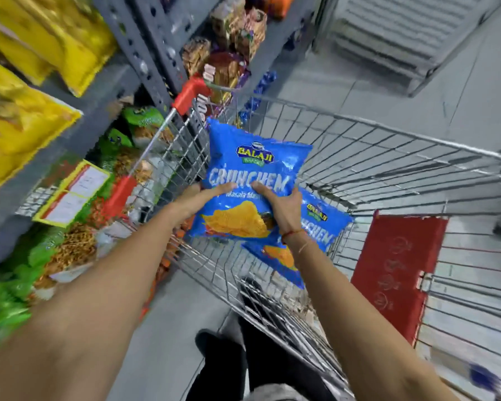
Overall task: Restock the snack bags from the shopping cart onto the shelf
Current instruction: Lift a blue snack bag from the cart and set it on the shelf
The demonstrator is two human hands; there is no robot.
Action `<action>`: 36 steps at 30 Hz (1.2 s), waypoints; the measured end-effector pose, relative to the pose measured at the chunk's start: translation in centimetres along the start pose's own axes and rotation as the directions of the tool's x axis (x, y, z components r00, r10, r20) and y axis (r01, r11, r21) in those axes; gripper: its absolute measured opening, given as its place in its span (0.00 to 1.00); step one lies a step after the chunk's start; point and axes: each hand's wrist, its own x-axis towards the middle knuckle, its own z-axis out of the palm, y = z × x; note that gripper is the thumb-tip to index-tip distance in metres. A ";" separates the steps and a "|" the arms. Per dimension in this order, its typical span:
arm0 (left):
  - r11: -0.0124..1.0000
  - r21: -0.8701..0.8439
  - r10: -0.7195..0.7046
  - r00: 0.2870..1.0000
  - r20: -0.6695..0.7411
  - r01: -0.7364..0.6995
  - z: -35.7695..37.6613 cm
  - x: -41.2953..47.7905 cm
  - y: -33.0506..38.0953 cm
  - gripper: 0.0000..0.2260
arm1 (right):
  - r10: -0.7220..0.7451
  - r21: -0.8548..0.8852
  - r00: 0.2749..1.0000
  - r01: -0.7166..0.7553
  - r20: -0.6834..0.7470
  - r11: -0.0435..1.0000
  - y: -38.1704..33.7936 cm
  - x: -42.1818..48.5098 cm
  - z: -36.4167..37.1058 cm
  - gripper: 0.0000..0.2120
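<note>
A blue snack bag (252,166) with yellow chips printed on it is held over the wire shopping cart (388,157). My left hand (206,195) grips its left edge and my right hand (281,206) grips its right side, thumbs on the front. A second blue snack bag (321,227) lies in the cart just under and to the right of the first, partly hidden by my right forearm. The grey metal shelf (70,131) stands to the left of the cart.
Yellow bags (26,117) fill the upper shelf level and green snack packs (26,256) the lower one. A yellow-framed price tag (70,195) hangs on the shelf edge. The cart has a red handle (188,94) and a red seat flap (394,273). Grey floor lies beyond.
</note>
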 end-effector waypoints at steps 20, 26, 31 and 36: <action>0.510 0.011 0.660 0.383 -0.646 -0.860 -12.8 -32.6 17.5 0.13 | -0.774 0.369 0.583 0.682 0.245 0.631 -33.2 -24.0 10.7 0.10; 0.384 0.162 0.654 0.144 -0.743 -0.909 -18.6 -42.0 18.9 0.11 | -0.868 0.532 0.373 0.687 0.327 0.495 -39.4 -31.5 16.8 0.10; 0.370 0.212 0.556 0.033 -0.830 -0.905 -23.0 -47.7 19.0 0.05 | -0.891 0.594 0.195 0.684 0.410 0.423 -43.2 -36.0 23.0 0.12; 0.426 0.216 0.455 0.002 -0.891 -0.878 -28.3 -49.8 17.9 0.40 | -0.844 0.583 0.152 0.660 0.514 0.474 -44.4 -38.0 29.8 0.21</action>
